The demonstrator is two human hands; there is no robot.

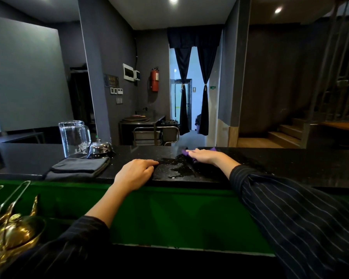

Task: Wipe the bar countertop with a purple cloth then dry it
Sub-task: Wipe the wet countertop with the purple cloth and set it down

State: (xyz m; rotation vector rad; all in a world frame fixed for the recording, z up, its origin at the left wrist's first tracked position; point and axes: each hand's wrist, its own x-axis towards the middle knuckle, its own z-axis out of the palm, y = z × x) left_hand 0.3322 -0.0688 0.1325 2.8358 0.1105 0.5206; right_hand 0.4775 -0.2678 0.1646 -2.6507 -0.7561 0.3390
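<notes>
The black bar countertop runs across the middle of the head view. A wet patch glistens on it between my hands. My right hand lies flat on a purple cloth near the counter's far edge; only purple bits show around the fingers. My left hand rests on the counter's near edge, fingers curled over it, holding nothing. A folded grey cloth lies on the counter to the left of my left hand.
Upturned glass beer mugs and a chrome service bell stand behind the grey cloth. Below the counter is a green panel. Gold bar tools sit at the lower left. Beyond the counter are a curtained doorway and stairs.
</notes>
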